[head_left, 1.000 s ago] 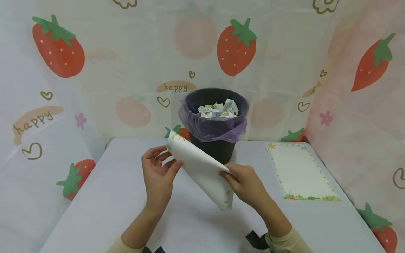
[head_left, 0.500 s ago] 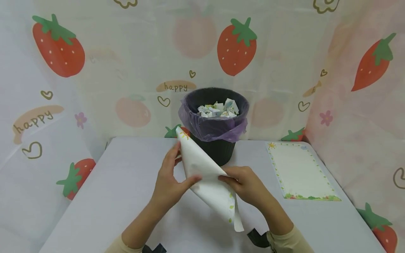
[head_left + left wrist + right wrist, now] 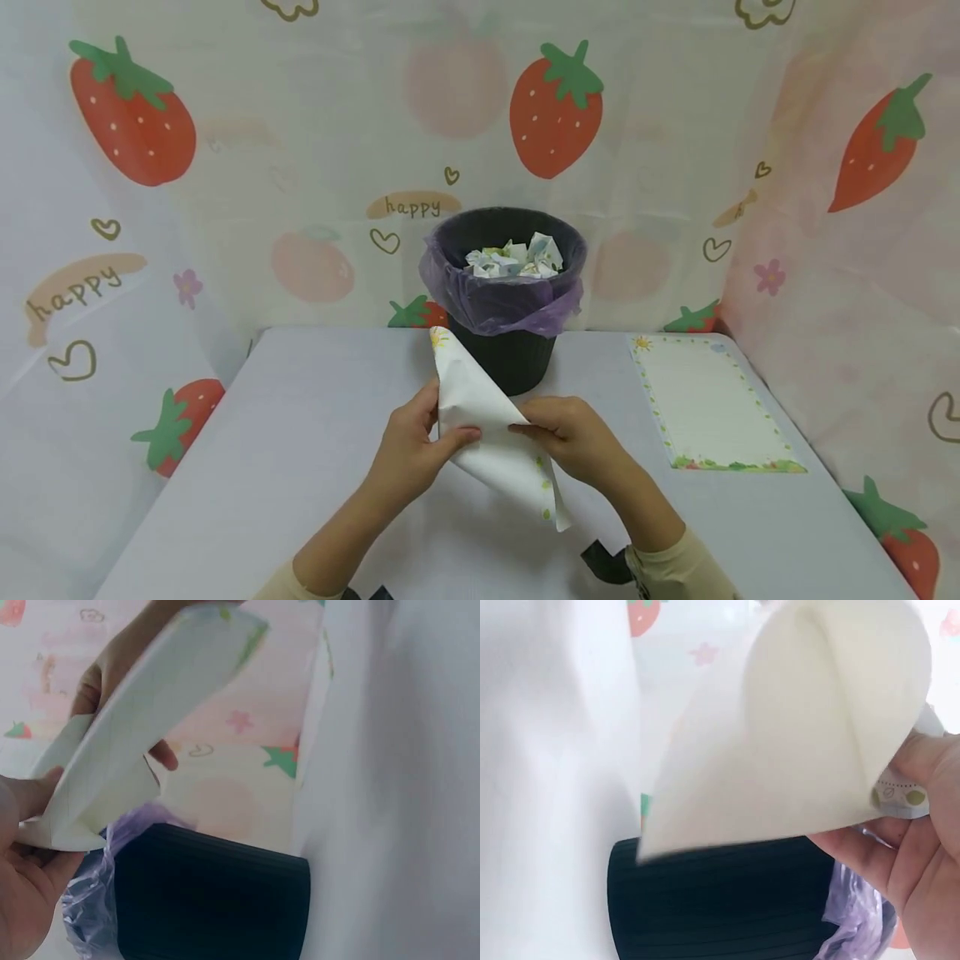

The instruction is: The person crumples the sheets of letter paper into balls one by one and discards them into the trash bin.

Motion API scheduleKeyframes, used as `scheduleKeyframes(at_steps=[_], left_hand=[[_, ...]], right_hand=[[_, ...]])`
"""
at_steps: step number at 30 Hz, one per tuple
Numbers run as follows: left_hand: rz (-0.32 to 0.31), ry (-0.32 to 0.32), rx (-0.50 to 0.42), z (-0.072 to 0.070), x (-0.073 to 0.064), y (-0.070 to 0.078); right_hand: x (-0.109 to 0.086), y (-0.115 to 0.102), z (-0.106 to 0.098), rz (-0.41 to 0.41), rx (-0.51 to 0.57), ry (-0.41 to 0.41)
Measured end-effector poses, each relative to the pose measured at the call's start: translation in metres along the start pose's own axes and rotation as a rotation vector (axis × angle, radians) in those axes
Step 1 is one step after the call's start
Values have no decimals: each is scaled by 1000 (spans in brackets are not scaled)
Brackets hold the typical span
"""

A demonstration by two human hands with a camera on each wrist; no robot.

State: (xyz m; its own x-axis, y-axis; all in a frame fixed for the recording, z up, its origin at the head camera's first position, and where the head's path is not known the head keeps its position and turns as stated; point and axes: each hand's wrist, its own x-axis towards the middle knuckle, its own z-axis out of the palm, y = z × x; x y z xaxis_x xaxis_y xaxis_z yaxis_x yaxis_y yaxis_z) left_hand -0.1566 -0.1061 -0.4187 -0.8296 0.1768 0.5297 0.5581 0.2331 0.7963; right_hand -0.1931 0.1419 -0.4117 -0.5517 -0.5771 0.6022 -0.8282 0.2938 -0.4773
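Observation:
A sheet of paper [image 3: 480,417] with a printed leaf-and-sun border is folded over loosely and held above the table, in front of the bin. My left hand [image 3: 411,446] grips its left side, thumb across the front and fingers behind. On the other side my right hand [image 3: 573,437] pinches the upper right edge between thumb and fingers. In the left wrist view the paper [image 3: 127,735] bends into an open roll between both hands. The right wrist view shows a loose flap of the paper [image 3: 780,750] hanging from my right hand [image 3: 922,847].
A black bin [image 3: 510,362] lined with a purple bag [image 3: 487,307] stands behind the hands, with crumpled papers [image 3: 517,258] inside. Another bordered sheet [image 3: 716,404] lies flat on the right of the white table [image 3: 247,483]. A strawberry-printed cloth [image 3: 315,125] surrounds the table.
My left hand has moved right and lower along the paper, its thumb now across the front. The paper stands steeper and is folded narrower. My right hand has barely shifted.

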Motion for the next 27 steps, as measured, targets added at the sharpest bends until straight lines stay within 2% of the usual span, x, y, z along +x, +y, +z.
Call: scheduleKeyframes(at_steps=[4,9,12,14,16,18,20,22,24,27], left_hand=[[-11,14,34,3,-1,-3],[-12,54,20,6,-3,-4],[10,107,15,5,-3,-5],[-5,147,5,4,-2,-6],[-61,177,-17,2,-1,-7],[-140,194,-44,1,0,-8],[-211,191,-77,1,0,-9],[-250,167,-94,1,0,-8],[-255,145,-120,3,0,-6],[-231,122,-228,4,1,-2]], right_hand=[[-1,0,5,-21,-67,15],[0,-5,7,-25,-127,-7],[2,-10,4,14,-87,-100],[3,-13,0,79,-30,-198],[3,-17,-2,145,3,-275],[3,-19,-1,159,-18,-293],[3,-19,3,109,-81,-237],[3,-18,7,32,-169,-119],[2,-16,8,-25,-225,-7],[2,-15,6,-25,-228,93]])
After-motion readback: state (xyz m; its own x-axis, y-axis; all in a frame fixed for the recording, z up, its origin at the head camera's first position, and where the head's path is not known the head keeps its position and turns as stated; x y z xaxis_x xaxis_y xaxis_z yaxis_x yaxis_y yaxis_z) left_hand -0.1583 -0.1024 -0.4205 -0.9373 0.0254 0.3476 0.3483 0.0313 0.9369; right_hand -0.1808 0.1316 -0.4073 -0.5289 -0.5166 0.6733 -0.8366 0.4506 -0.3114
